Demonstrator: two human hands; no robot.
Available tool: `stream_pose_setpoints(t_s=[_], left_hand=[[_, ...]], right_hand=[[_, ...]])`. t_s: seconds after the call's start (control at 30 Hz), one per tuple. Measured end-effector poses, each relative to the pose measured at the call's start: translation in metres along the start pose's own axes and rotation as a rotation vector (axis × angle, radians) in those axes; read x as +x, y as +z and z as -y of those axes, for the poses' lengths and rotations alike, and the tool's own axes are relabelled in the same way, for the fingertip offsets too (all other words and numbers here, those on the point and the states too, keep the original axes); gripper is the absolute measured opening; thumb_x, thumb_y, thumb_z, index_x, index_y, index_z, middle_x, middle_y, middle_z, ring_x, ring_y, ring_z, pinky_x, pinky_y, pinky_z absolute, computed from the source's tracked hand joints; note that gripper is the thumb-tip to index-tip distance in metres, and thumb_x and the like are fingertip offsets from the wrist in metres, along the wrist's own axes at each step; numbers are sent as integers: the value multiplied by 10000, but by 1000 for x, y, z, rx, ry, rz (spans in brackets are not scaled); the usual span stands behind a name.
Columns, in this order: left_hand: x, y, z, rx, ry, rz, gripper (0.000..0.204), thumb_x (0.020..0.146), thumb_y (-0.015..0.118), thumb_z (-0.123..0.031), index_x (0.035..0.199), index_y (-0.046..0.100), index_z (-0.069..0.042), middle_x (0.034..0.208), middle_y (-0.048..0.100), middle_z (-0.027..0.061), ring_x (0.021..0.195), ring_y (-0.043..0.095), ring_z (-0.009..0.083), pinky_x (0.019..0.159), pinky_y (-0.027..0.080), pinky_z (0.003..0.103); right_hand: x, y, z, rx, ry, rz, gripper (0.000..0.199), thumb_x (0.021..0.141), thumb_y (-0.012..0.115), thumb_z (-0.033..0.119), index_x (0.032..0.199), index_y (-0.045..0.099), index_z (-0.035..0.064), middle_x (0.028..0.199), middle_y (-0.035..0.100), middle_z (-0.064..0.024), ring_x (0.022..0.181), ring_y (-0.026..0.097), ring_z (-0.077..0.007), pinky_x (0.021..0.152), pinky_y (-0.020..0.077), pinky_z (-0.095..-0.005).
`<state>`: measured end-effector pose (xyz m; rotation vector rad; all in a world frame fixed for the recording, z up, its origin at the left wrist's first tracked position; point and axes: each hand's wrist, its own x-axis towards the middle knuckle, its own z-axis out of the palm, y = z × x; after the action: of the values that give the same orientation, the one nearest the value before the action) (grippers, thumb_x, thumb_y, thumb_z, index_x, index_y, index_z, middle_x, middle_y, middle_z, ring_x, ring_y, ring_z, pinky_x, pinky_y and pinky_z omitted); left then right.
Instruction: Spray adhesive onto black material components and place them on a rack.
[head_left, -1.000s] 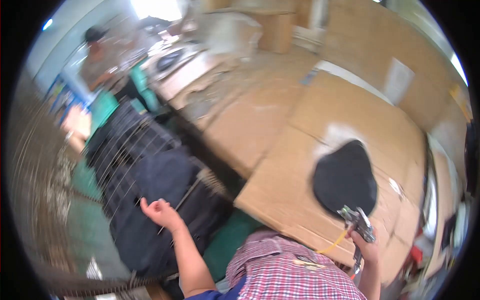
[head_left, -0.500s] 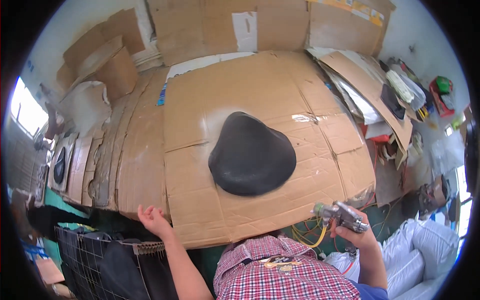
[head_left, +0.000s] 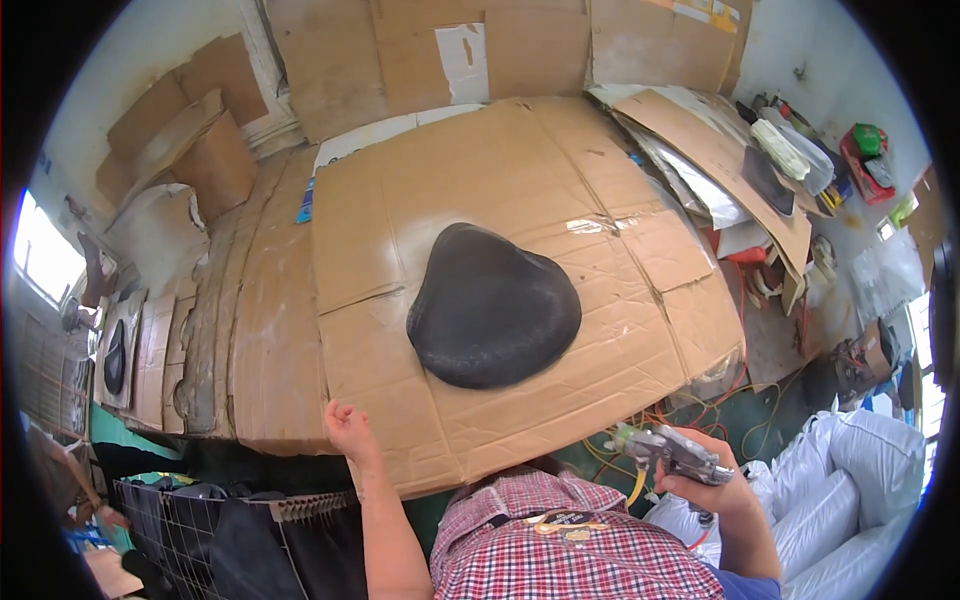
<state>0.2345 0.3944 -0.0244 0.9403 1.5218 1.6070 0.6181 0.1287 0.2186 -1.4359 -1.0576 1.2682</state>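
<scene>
A black saddle-shaped seat (head_left: 493, 308) lies on the cardboard-covered table (head_left: 560, 410), its narrow end pointing away from me. My right hand (head_left: 715, 480) grips a metal spray gun (head_left: 680, 453) just off the table's near right edge; a yellow hose (head_left: 638, 487) hangs below the gun. Over the table's near edge, to the left of the seat, is my left hand (head_left: 352, 432). Its fingers are curled in and hold nothing that I can see. Neither hand touches the seat.
A wire basket (head_left: 165, 520) with black pieces stands below the table at left. White sacks (head_left: 850, 480) lie at lower right, near hoses on the floor. Loose cardboard sheets (head_left: 700, 150) are stacked at far right. Another person's arm (head_left: 85, 480) shows at the left edge.
My left hand has moved right along the table's edge, and its fingers have curled in. The spray gun has shifted slightly left and down in my right hand. The view has tilted a little.
</scene>
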Motion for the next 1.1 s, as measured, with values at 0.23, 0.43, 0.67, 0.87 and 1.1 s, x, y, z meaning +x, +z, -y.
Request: stream_pose_setpoints(t_s=[0.23, 0.43, 0.67, 0.87, 1.1], left_hand=[[-16, 6, 10, 52, -64, 52, 317, 826, 524, 28, 1139, 501, -10, 854, 526, 25, 664, 516, 94, 591, 445, 207], [-21, 6, 17, 96, -108, 61, 274, 834, 517, 13, 1106, 526, -18, 857, 521, 24, 687, 514, 92, 601, 453, 214], [-15, 21, 57, 139, -142, 107, 280, 805, 521, 25, 1079, 544, -28, 846, 538, 27, 703, 521, 98, 636, 460, 223], [-30, 76, 70, 482, -59, 245, 239, 780, 569, -26, 1017, 600, -37, 777, 609, 39, 699, 566, 130, 658, 473, 277], [-35, 117, 70, 744, 74, 270, 329, 773, 582, -77, 1100, 591, -44, 785, 628, 75, 711, 598, 211, 691, 487, 325]], right_hand=[[29, 8, 13, -20, -158, -257, 547, 794, 633, -4, 1300, 428, -36, 1002, 586, -62, 834, 548, -91, 745, 487, -245], [5, -15, 11, -70, -113, -381, 525, 781, 610, -34, 1276, 439, -55, 884, 585, -43, 736, 542, -81, 677, 484, -234], [-19, -29, -5, -34, -1, -97, 545, 746, 739, 71, 1225, 499, -35, 998, 610, -66, 869, 563, -110, 792, 465, -275], [18, -23, 7, 59, -211, -163, 544, 767, 693, 10, 1257, 463, -35, 990, 599, -94, 827, 570, -110, 733, 484, -266], [4, -50, 3, -134, -100, -146, 483, 759, 661, -15, 1216, 507, -32, 977, 626, -72, 840, 562, -89, 732, 469, -245]])
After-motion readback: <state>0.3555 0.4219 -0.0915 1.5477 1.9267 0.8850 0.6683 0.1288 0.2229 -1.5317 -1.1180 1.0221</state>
